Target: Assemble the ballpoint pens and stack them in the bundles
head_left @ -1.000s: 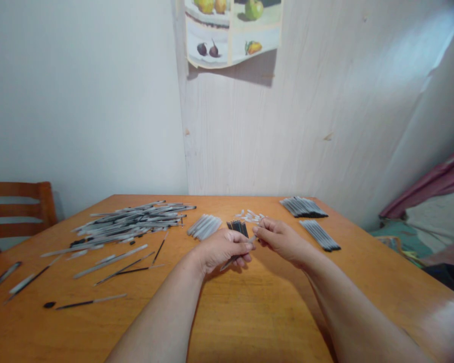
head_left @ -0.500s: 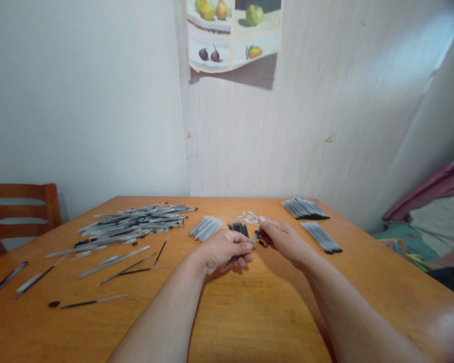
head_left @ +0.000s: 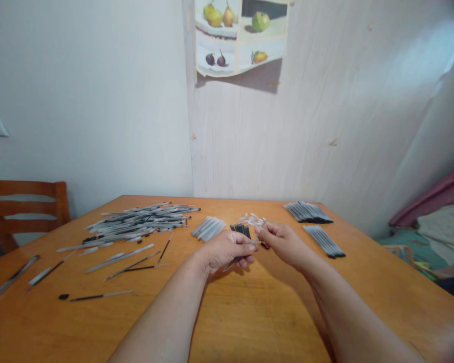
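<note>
My left hand [head_left: 229, 251] is closed around a pen [head_left: 232, 263] with a clear barrel, its lower end poking out below the palm. Beside it, my right hand [head_left: 282, 240] is closed in a pinch at the pen's upper end; what lies between those fingertips is too small to make out. Just behind the hands are a row of dark pen refills [head_left: 241, 230] and a bundle of clear pen barrels [head_left: 209, 228]. Small white pieces [head_left: 252, 219] lie beyond my right hand, and a small black piece [head_left: 265, 245] sits below its fingers.
A large heap of pens and parts [head_left: 136, 222] covers the table's far left, with loose refills [head_left: 102, 296] nearer me. On the right lie two rows of pens with black ends, a back row [head_left: 308, 212] and a front row [head_left: 324, 241]. A wooden chair [head_left: 26, 206] stands left.
My right fingertips have come down and closer to the pen's upper end. My left hand keeps its hold on the pen. The whole view has shifted slightly.
</note>
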A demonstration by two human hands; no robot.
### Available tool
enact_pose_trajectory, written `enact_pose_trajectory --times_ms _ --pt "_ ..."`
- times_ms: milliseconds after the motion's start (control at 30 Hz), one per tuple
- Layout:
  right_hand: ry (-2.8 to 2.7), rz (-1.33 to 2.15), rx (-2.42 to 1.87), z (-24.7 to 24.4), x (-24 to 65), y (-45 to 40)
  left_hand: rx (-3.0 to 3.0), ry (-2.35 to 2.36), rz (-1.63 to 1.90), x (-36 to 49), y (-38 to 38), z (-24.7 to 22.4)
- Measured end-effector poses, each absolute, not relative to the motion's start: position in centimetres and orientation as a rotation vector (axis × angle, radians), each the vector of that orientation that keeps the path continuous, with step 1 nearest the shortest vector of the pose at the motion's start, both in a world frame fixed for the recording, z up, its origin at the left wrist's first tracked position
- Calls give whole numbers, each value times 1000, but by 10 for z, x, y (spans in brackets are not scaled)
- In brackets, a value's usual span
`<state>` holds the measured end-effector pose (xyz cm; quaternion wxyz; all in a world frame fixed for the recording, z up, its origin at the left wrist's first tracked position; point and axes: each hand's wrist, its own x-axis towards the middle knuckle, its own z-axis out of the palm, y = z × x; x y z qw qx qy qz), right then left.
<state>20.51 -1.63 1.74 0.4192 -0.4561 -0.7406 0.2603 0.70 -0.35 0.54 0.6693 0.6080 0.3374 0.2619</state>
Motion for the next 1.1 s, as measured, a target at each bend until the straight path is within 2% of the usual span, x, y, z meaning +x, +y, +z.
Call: enact_pose_trajectory --times_ms 233,500,900,1100 --pt "-1871 633 -1120 18 202 -15 1375 745 601 8 -4 3" --pt "-1729 995 -994 24 207 -22 1392 719 640 5 0 2" --pt "-1746 797 -1128 15 206 -14 1432 766 649 10 -4 3" --pt "-1634 1127 -918 17 209 -17 1408 754 689 7 -4 7"
